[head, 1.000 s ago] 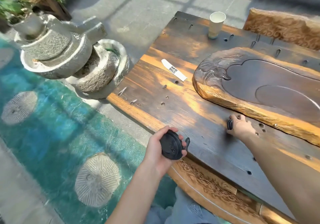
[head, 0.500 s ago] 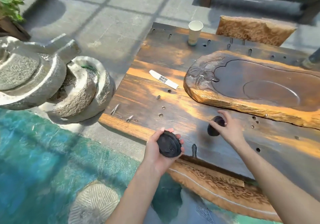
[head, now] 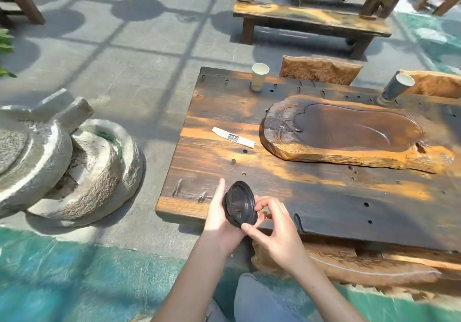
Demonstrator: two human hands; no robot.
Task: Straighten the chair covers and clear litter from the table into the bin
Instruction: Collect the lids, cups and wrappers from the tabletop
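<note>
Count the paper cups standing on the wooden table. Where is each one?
2. A white cup stands near the table's far left corner; a dark-sleeved cup stands at the far edge further right, beyond the carved tray. None looks hidden.

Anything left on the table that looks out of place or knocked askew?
Yes. A white paper wrapper lies loose on the table beside the carved wooden tray. Two paper cups remain at the far edge: the white cup upright, the dark cup seemingly leaning.

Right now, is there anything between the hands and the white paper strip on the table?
Nothing visible blocks it. Both hands, left and right, hold black lids at the near edge; only bare table lies before the paper strip.
</note>
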